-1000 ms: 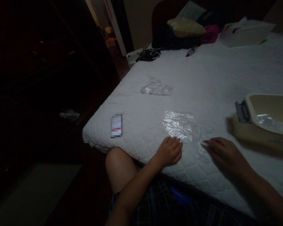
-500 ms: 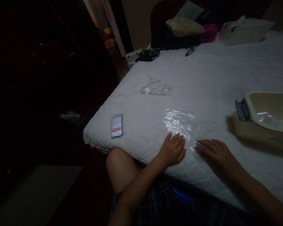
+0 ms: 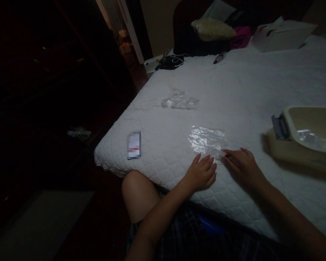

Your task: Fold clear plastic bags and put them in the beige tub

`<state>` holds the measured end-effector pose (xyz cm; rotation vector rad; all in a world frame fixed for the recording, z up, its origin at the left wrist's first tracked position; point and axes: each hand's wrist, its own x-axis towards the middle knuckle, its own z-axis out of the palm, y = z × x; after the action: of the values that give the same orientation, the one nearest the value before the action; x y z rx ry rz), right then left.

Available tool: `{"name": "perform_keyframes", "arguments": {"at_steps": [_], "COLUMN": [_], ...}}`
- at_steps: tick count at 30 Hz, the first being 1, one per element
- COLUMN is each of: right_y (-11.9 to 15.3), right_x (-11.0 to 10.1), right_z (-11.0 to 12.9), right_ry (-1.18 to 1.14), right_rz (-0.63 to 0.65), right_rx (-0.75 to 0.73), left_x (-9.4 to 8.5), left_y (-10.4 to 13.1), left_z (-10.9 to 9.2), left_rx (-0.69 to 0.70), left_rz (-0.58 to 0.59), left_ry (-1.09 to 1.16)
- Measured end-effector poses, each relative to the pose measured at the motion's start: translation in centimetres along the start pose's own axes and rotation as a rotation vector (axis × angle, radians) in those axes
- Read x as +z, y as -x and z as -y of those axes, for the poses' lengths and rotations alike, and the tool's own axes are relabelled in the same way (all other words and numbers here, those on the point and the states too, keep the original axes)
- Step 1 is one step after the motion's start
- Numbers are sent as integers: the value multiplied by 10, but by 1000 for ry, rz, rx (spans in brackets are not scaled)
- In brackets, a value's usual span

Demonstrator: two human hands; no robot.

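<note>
A clear, crinkled plastic bag [image 3: 205,139] lies flat on the white quilted bed cover in front of me. My left hand [image 3: 201,174] rests palm down at its near edge, fingers stretched out and slightly apart. At the bag's right near corner, my right hand [image 3: 240,165] has thumb and index finger brought together on the film. Farther off on the bed is a second crumpled clear plastic bag [image 3: 180,100], which neither hand touches.
To the right stands a cream plastic bin [image 3: 301,154] with a grey handle clip and clear plastic inside. A phone [image 3: 134,145] with a blurred screen lies left. At the back are a white box [image 3: 279,38], a pink roll [image 3: 239,37] and a tan pillow-like bundle [image 3: 213,29].
My right hand has moved up and left onto the bag's edge, its fingers closing there. The bag's near right part has shifted slightly. My left hand has barely moved.
</note>
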<state>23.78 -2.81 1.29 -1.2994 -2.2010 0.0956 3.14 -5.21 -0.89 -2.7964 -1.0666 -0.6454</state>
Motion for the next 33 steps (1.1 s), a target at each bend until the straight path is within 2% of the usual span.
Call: {"name": "perform_keyframes", "arguments": {"at_steps": [9, 16, 21, 24, 28, 31, 33], "right_y": [-17, -25, -29, -23, 2, 22, 28], "right_x": [10, 14, 6, -8, -24, -26, -25], "right_z": [3, 7, 9, -5, -37, -55, -59], "right_ry": [101, 196, 141, 66, -32, -97, -131], "right_rz": [-10, 60, 61, 26, 40, 49, 39], "right_rx": [39, -54, -47, -29, 75, 176, 205], "left_x": [-1, -3, -3, -2, -1, -1, 0], "left_y": [0, 0, 1, 1, 0, -1, -1], "left_z": [0, -2, -2, -2, -2, -3, -3], "left_rx": [9, 8, 7, 2, 11, 14, 11], "left_rz": [3, -7, -43, -68, -38, 0, 13], "left_ry": [0, -20, -34, -25, -19, -20, -21]}}
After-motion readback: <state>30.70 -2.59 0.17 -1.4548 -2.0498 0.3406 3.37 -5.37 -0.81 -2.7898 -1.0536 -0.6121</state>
